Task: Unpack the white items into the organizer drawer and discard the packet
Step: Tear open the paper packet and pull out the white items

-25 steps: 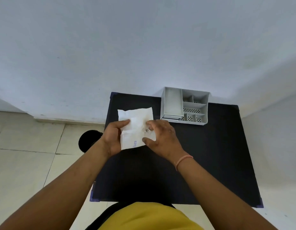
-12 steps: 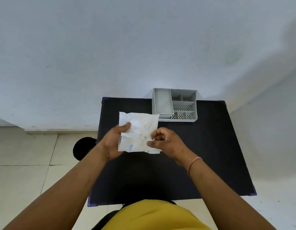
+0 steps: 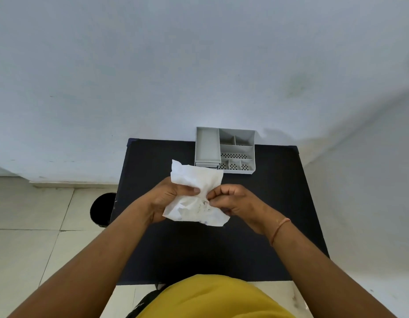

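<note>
A crumpled white paper packet (image 3: 194, 193) hangs above the middle of the black table (image 3: 267, 203), pinched at its waist by both hands. My left hand (image 3: 166, 198) grips its left side with the thumb across the front. My right hand (image 3: 235, 200) pinches its right side with curled fingers. The packet's contents are hidden inside. The grey organizer (image 3: 225, 152) stands at the table's far edge, just beyond the packet, with a long left compartment and several small perforated ones; all look empty. Its drawer front shows low on the near left side.
A round black bin (image 3: 102, 208) stands on the tiled floor left of the table. A white wall rises right behind the table. My yellow shirt (image 3: 210, 297) fills the bottom of the view.
The flat packet has been squeezed and crumpled at its middle. Both hands have closed tighter on it, and it now sits slightly lower over the table.
</note>
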Tool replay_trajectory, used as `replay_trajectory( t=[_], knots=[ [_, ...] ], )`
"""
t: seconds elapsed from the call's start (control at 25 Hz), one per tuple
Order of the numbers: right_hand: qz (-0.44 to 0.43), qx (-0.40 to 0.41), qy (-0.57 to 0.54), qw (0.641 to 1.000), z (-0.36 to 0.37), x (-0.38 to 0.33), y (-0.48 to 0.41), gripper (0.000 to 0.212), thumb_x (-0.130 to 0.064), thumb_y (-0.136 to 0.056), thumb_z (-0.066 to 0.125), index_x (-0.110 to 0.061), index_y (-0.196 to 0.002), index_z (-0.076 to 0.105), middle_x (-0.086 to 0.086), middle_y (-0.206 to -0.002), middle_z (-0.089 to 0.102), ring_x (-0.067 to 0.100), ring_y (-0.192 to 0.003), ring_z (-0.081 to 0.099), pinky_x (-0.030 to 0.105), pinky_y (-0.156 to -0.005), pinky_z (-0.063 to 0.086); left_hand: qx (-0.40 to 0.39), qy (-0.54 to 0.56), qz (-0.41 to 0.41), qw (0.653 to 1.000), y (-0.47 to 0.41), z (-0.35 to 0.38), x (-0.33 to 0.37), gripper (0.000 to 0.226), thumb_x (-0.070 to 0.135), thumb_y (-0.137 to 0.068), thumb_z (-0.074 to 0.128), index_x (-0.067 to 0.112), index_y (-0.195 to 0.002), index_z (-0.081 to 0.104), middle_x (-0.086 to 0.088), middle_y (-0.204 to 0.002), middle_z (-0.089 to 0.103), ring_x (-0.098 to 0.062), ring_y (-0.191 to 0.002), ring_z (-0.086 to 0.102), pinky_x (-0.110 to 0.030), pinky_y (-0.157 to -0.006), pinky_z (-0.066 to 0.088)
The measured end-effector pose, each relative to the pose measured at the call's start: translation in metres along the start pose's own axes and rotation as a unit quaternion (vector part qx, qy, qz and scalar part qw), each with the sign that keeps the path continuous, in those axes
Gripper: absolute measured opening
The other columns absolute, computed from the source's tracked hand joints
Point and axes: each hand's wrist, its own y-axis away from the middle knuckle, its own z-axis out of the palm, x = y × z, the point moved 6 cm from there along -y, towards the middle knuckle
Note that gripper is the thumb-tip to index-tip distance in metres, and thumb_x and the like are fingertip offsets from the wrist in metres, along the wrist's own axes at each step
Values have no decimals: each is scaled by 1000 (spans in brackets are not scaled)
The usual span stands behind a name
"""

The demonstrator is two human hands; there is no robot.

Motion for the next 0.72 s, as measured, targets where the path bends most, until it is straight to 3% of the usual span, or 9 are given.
replay_trajectory(
  t=[0.2, 0.44, 0.56, 0.72],
  knots=[
    [-33, 32, 12, 999, -23, 11, 7, 18, -18, -84, 86, -9, -98, 81, 2, -103, 82, 14, -98, 77, 24, -83, 59, 65, 9, 37, 997, -6, 36, -4, 51, 7, -88, 82, 10, -137, 69, -22, -127, 79, -41, -115, 77, -60, -97, 62],
    [-61, -27, 50, 996, -55, 14, 19, 16, -17, -84, 85, -14, -100, 84, 1, -105, 82, 18, -106, 76, 33, -98, 59, 93, 13, 56, 994, -10, 61, -12, 46, 2, -94, 76, 6, -139, 67, -22, -130, 77, -41, -118, 76, -55, -97, 62],
    [-48, -41, 68, 996, -71, 18, 17, 15, -16, -84, 83, -8, -96, 81, 6, -104, 81, 24, -108, 74, 40, -103, 55, 110, 8, 70, 991, -15, 76, -20, 46, 0, -92, 78, 6, -136, 68, -23, -128, 78, -41, -118, 76, -53, -97, 63],
    [-50, -35, 63, 996, -80, 21, 17, 18, -25, -86, 83, -9, -92, 79, -3, -102, 82, 9, -101, 74, 29, -94, 54, 123, -45, 78, 988, -22, 92, -24, 53, 1, -86, 86, 13, -135, 70, -16, -123, 81, -37, -115, 77, -56, -98, 63]
  ],
)
